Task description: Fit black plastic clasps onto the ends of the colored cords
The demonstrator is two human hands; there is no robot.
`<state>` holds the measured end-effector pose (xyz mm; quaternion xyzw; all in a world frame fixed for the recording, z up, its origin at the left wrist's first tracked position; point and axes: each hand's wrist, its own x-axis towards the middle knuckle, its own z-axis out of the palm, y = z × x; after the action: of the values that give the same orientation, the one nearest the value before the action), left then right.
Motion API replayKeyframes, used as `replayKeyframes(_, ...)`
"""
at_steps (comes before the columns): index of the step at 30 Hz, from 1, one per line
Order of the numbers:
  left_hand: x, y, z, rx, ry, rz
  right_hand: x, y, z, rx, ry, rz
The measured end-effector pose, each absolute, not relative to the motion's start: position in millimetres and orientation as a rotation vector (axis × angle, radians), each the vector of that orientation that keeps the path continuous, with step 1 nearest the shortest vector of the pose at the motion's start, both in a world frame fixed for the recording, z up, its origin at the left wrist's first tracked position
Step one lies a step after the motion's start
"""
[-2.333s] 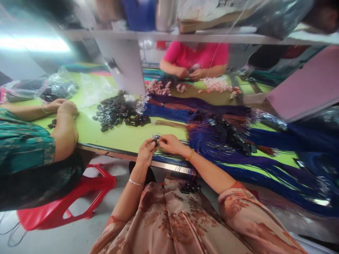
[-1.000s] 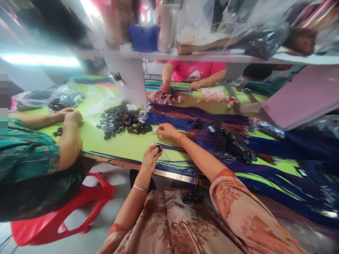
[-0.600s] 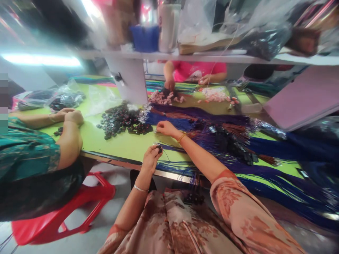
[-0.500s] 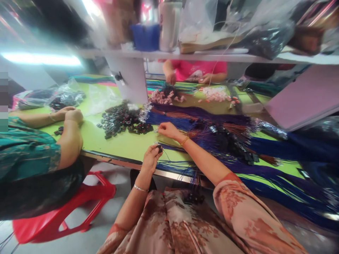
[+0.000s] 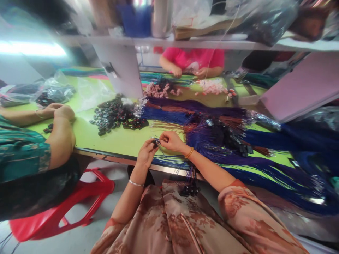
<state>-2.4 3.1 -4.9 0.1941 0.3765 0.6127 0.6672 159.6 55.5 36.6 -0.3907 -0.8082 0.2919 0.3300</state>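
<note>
Between the thumb and fingers of my left hand (image 5: 147, 152) is a small black connector housing (image 5: 155, 143), held above the front edge of the table. My right hand (image 5: 171, 141) is pinched at the connector's right side, apparently on a thin wire whose end its fingers partly hide. Bundles of blue and purple wires (image 5: 203, 141) lie just right of my right hand. Farther back on the left is a heap of black connector housings (image 5: 113, 114). A cluster of wired black connectors (image 5: 190, 189) hangs over the table edge by my lap.
A green tabletop (image 5: 90, 137) runs under everything. At left a co-worker's hands (image 5: 63, 112) rest near a few black pieces. Across the table a person in pink (image 5: 193, 60) handles parts by pale pink connectors (image 5: 157, 90). A shelf (image 5: 159, 41) spans above; a red stool (image 5: 100, 190) stands left.
My right hand has come back from the wire ends toward my left hand and now meets the connector. The camera view has shifted slightly.
</note>
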Motion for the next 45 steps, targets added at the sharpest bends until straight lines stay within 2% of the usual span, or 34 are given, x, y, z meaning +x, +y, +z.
replayKeyframes(12, -4, 3, -2, 0.41, 0.872, 1.352, 158, 52, 35, -0.988, -2.188, 0.639)
replayKeyframes(21, -1, 3, -3, 0.475, 0.887, 1.351, 155, 50, 33, -0.937, -2.409, 0.378)
replayKeyframes(28, 1, 2, -5, 0.474, 0.936, 1.375, 155, 47, 39, -1.016, -2.411, 0.503)
replayKeyframes(35, 6, 1, -4, 0.505, 0.98, 1.403, 154, 44, 39, -1.094, -2.41, 0.45)
replayKeyframes(40, 9, 0, 2, 0.48, 0.993, 1.453, 157, 39, 56, -1.107, -2.419, 0.696)
replayKeyframes(45, 10, -3, 7, 0.483, 1.011, 1.426, 195, 53, 85, -1.206, -2.171, 0.471)
